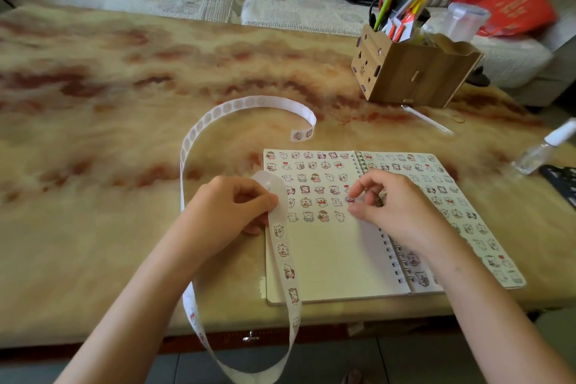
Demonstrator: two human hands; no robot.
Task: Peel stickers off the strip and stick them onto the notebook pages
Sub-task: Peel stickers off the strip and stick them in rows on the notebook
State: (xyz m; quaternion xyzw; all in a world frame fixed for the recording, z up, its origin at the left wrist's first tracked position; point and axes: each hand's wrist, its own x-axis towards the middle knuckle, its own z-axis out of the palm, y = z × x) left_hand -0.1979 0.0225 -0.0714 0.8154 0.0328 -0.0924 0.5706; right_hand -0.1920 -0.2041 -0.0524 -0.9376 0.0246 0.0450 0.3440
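Note:
An open spiral notebook lies on the table, its left page filled in rows with small cartoon stickers down to about the middle. A long white sticker strip loops over the table and hangs off the front edge. My left hand pinches the strip at the notebook's left edge, where it bends over my fingers. My right hand hovers over the left page near the spiral, thumb and forefinger holding a small pink sticker at the right end of a sticker row.
A wooden pen holder full of pens stands at the back right. A clear spray bottle lies at the right edge beside a dark object. A clear pen lies behind the notebook. A sofa runs behind the table.

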